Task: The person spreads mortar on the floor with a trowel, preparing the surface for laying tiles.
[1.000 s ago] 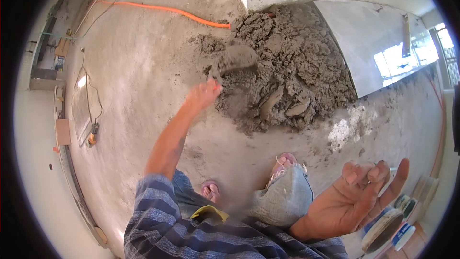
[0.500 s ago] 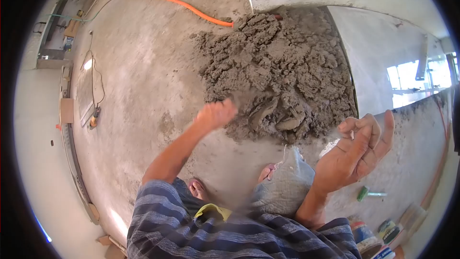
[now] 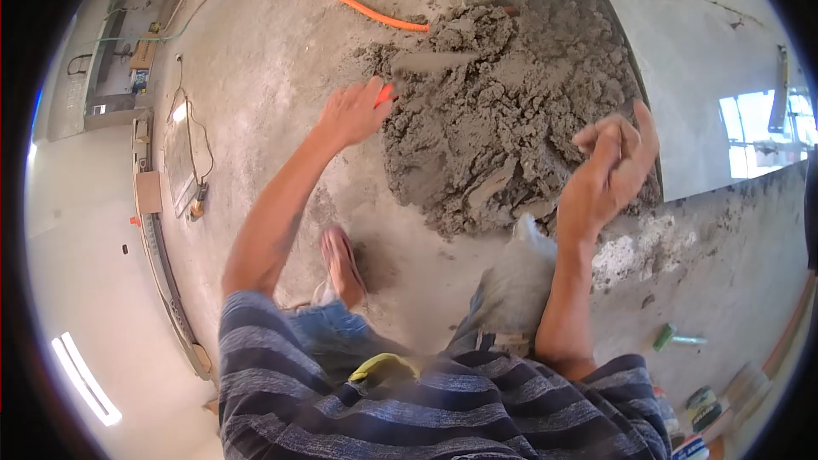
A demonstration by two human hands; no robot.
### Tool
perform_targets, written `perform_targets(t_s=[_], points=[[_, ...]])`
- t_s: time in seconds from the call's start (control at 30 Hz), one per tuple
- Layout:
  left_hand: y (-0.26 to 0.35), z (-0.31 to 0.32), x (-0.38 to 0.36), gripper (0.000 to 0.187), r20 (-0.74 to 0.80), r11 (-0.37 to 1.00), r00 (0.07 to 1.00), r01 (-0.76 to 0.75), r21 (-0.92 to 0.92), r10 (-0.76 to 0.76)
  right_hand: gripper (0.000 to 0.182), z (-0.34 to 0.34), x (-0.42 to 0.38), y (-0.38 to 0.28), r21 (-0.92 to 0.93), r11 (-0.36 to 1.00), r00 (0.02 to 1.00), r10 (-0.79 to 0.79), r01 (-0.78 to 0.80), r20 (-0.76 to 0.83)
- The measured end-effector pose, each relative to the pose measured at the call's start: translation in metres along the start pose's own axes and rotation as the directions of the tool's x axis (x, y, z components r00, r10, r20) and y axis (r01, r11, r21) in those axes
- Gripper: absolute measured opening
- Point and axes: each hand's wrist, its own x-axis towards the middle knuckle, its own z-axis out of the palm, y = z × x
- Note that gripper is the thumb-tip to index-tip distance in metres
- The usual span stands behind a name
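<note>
My left hand (image 3: 351,112) is closed around the red handle of a trowel (image 3: 436,62). The trowel's blade, blurred, points to the right over the upper left part of a heap of wet grey mortar (image 3: 511,111). Over the heap's lower right side hangs my right hand (image 3: 603,172), with nothing visible in it. Its index finger is stretched out and the other fingers are partly bent.
An orange hose (image 3: 341,2) runs to the heap's far edge. Large glossy tiles (image 3: 682,77) lie to the right. A green-headed brush-like tool (image 3: 666,337) and several containers (image 3: 704,409) are at lower right. A cabled tool (image 3: 198,201) lies at left.
My left hand has moved forward, and the trowel's blade now shows over the mortar. My right hand has shifted forward and left, above the heap's edge. The camera view has moved slightly.
</note>
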Motion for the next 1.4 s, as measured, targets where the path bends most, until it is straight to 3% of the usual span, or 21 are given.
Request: perform_targets(t_s=[0.07,0.1,0.13,0.2,0.27,0.33,0.43,0.47,0.5,0.6,0.7,0.77,0.87,0.93,1.0,1.07,1.13,1.17,1.23,1.33,1.4], points=[[-0.02,-0.006,-0.033,0.03,-0.206,0.97,0.949,-0.24,0.025,0.24,0.035,0.014,0.007,0.008,-0.068,0.996,0.998,0.06,-0.062,-0.033],[-0.025,-0.01,-0.045,0.032,-0.02,0.994,0.996,-0.083,-0.073,0.081,0.035,0.015,0.009,0.01,-0.144,0.986,0.996,0.079,-0.085,-0.046],[-0.028,-0.019,-0.051,0.035,0.181,0.988,0.982,0.08,-0.129,-0.056,0.035,0.016,0.014,0.012,-0.221,0.969,0.993,0.097,-0.11,-0.072],[-0.065,0.014,-0.076,0.04,0.22,0.981,0.964,-0.112,-0.159,0.146,0.035,0.01,0.024,0.016,-0.358,0.926,0.987,0.069,-0.119,-0.148],[-0.07,0.023,-0.094,0.046,0.117,0.925,0.927,-0.33,-0.19,0.355,0.035,-0.004,0.026,0.015,-0.488,0.866,0.975,0.001,-0.112,-0.222],[-0.074,0.032,-0.099,0.046,0.259,0.92,0.884,-0.358,-0.161,0.389,0.034,-0.021,0.023,0.005,-0.464,0.873,0.948,-0.003,-0.153,-0.319],[-0.096,0.083,-0.105,0.038,0.48,0.835,0.69,-0.378,-0.399,0.542,0.032,-0.02,-0.003,-0.028,-0.58,0.8,0.853,-0.19,-0.153,-0.487],[-0.095,0.091,-0.103,0.037,0.405,0.775,0.665,-0.485,-0.404,0.627,0.03,-0.016,-0.012,-0.041,-0.599,0.785,0.806,-0.249,-0.157,-0.537],[-0.093,0.097,-0.099,0.036,0.331,0.708,0.628,-0.59,-0.388,0.704,0.031,-0.026,-0.024,-0.046,-0.619,0.762,0.829,-0.214,-0.19,-0.517],[-0.121,0.115,-0.049,0.038,0.156,0.424,0.4,-0.887,-0.182,0.903,0.031,-0.011,-0.059,-0.067,-0.726,0.635,0.827,-0.238,-0.265,-0.51],[-0.127,0.1,-0.011,0.036,0.204,0.505,0.473,-0.85,-0.151,0.857,0.029,0.005,-0.079,-0.083,-0.74,0.578,0.781,-0.262,-0.344,-0.567],[-0.13,0.086,0.009,0.027,0.411,0.593,0.501,-0.794,-0.132,0.762,0.026,0.006,-0.083,-0.09,-0.704,0.614,0.733,-0.282,-0.357,-0.618],[-0.135,0.062,0.049,0.028,0.245,0.472,0.425,-0.863,-0.182,0.871,0.027,-0.023,-0.08,-0.078,-0.81,0.455,0.813,-0.263,-0.372,-0.52],[-0.148,0.066,0.079,0.029,0.288,0.545,0.481,-0.812,-0.21,0.828,0.03,-0.03,-0.088,-0.055,-0.787,0.457,0.788,-0.253,-0.414,-0.561],[-0.149,0.05,0.103,0.031,0.325,0.571,0.498,-0.8,-0.186,0.804,0.027,-0.016,-0.106,-0.042,-0.816,0.31,0.798,-0.219,-0.489,-0.561],[-0.152,0.047,0.126,0.033,0.226,0.481,0.446,-0.867,-0.133,0.866,0.029,-0.027,-0.144,-0.036,-0.788,0.368,0.797,-0.173,-0.493,-0.579],[-0.171,0.054,0.16,0.036,0.183,0.639,0.613,-0.747,-0.182,0.769,0.033,-0.037,-0.196,-0.049,-0.712,0.307,0.716,-0.121,-0.632,-0.687],[-0.182,0.059,0.188,0.038,0.181,0.791,0.775,-0.561,-0.246,0.606,0.035,-0.047,-0.225,-0.063,-0.651,0.245,0.648,-0.106,-0.718,-0.755],[-0.187,0.02,0.237,0.044,0.181,0.812,0.794,-0.549,-0.2,0.581,0.034,-0.063,-0.277,-0.096,-0.605,0.14,0.57,-0.227,-0.784,-0.79],[-0.189,-0.026,0.268,0.045,0.282,0.815,0.788,-0.578,0.032,0.547,0.034,-0.053,-0.283,-0.131,-0.578,0.267,0.496,-0.318,-0.771,-0.808],[-0.189,-0.029,0.26,0.043,0.209,0.817,0.799,-0.577,0.001,0.564,0.035,-0.029,-0.249,-0.134,-0.586,0.368,0.468,-0.363,-0.722,-0.805]])
